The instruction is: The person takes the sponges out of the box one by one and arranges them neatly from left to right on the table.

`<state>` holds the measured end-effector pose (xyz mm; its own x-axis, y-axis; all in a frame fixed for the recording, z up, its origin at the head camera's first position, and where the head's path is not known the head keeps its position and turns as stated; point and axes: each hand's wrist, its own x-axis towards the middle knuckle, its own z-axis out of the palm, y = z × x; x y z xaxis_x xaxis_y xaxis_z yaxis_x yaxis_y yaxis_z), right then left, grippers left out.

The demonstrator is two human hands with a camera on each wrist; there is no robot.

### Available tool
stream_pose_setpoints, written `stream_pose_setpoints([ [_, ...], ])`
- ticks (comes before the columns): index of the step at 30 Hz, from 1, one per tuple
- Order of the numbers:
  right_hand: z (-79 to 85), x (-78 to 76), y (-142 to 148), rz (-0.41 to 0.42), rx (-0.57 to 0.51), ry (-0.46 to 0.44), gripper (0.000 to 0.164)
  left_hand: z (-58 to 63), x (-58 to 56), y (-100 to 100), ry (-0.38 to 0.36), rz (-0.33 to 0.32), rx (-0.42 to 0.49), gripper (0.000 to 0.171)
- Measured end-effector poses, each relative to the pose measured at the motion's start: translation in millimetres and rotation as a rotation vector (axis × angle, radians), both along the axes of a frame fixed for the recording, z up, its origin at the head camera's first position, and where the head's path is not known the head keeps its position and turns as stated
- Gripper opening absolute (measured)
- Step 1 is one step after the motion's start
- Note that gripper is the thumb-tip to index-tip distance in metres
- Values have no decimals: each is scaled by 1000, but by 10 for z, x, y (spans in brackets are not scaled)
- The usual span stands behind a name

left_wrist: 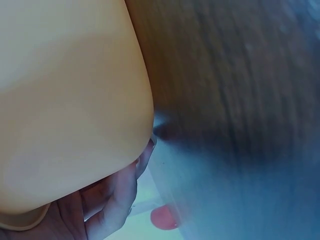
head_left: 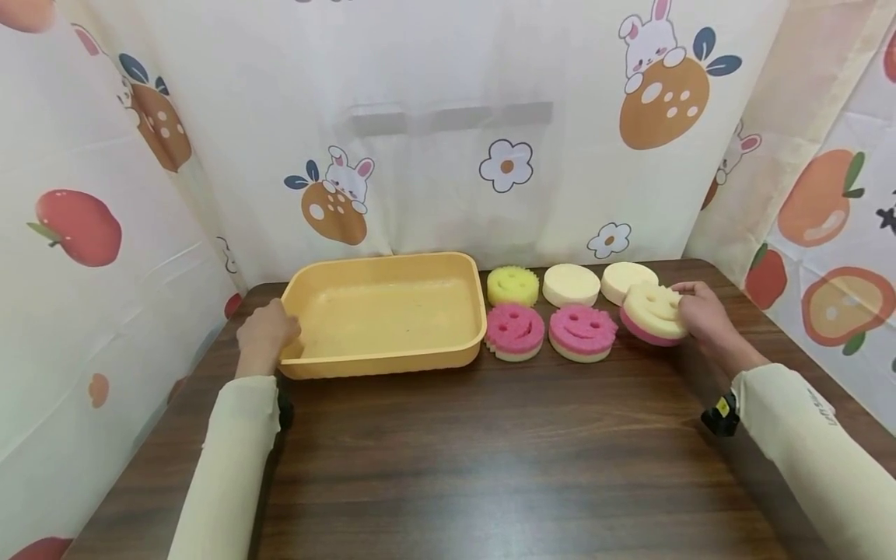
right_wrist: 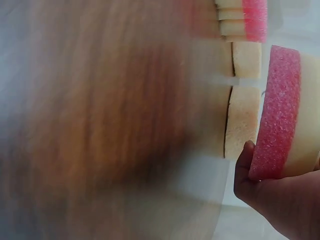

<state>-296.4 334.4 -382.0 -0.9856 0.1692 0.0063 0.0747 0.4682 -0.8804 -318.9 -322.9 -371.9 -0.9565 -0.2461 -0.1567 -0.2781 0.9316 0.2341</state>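
At the left end of a shallow yellow tray [head_left: 383, 364], my left hand [head_left: 267, 333] grips the side wall. In the left wrist view, fingers [left_wrist: 122, 200] bend along the tray's outer face. On the far right, my right hand [head_left: 707, 315] pinches a round smiley sponge [head_left: 654, 311] by its edge. This sponge is cream on top and pink underneath, and it is tilted above the table. The right wrist view shows its pink layer [right_wrist: 276, 115] with a fingertip against it. Two pink-topped smiley sponges, one in the middle [head_left: 583, 330] and one beside the tray [head_left: 516, 330], lie to its left.
Behind them stand a yellow smiley sponge [head_left: 513, 286] and two plain cream round sponges, a middle one [head_left: 571, 285] and a right one [head_left: 628, 281]. A patterned curtain [head_left: 448, 179] encloses the dark wooden table [head_left: 490, 459] at the back and sides.
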Motion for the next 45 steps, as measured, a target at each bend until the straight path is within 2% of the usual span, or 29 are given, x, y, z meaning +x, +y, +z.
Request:
stream_pose_setpoints([
  [14, -146, 45, 94, 82, 95, -76, 47, -33, -25, 15, 1, -17, 5, 53],
  [28, -217, -20, 86, 88, 107, -72, 47, -75, -48, -62, -17, -58, 52, 59],
  [31, -240, -41, 71, 81, 99, -60, 47, -51, -60, -88, -19, -76, 69, 63],
  [35, -285, -75, 46, 58, 86, -44, 49, -23, -63, -103, -59, -85, 116, 77],
  [37, -325, -80, 40, 52, 83, -46, 49, -39, -51, -99, -75, -88, 147, 82],
  [39, -380, -44, 48, 50, 89, -68, 48, -105, -16, -80, -76, -90, 166, 83],
  [42, -447, 15, 63, 57, 109, -119, 49, -230, 27, -69, -46, -91, 178, 81],
  [45, -433, 45, 57, 69, 132, -175, 61, -328, 45, -89, 0, -90, 155, 78],
])
